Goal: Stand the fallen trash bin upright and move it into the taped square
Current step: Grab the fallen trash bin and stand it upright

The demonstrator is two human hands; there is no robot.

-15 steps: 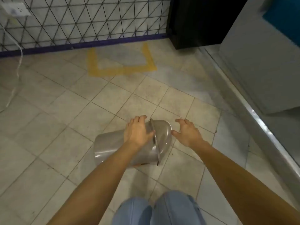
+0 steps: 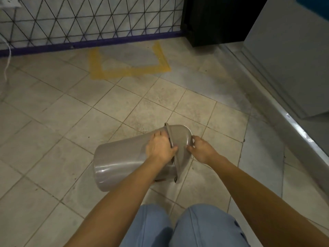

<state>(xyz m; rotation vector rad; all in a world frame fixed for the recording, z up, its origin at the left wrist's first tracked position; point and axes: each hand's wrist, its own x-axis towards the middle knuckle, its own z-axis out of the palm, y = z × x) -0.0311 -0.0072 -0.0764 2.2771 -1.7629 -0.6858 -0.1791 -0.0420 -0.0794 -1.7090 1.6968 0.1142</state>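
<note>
A grey plastic trash bin (image 2: 121,161) with a domed lid lies tilted on the tiled floor, lid end pointing away to the right, base toward me on the left. My left hand (image 2: 160,148) grips the body just below the lid rim. My right hand (image 2: 202,149) holds the domed lid from the right side, thumb against it. The yellow taped square (image 2: 130,72) lies on the floor well beyond the bin, against the purple baseboard of the wire-mesh fence.
A black cabinet (image 2: 213,20) stands right of the taped square. A grey unit (image 2: 292,56) with a metal floor rail (image 2: 295,129) runs along the right. A white cable (image 2: 7,57) hangs at far left. My knees in blue jeans (image 2: 187,227) are below.
Both hands have closed onto the bin: the right hand moved in onto the lid, and the lid end has lifted slightly off the floor.
</note>
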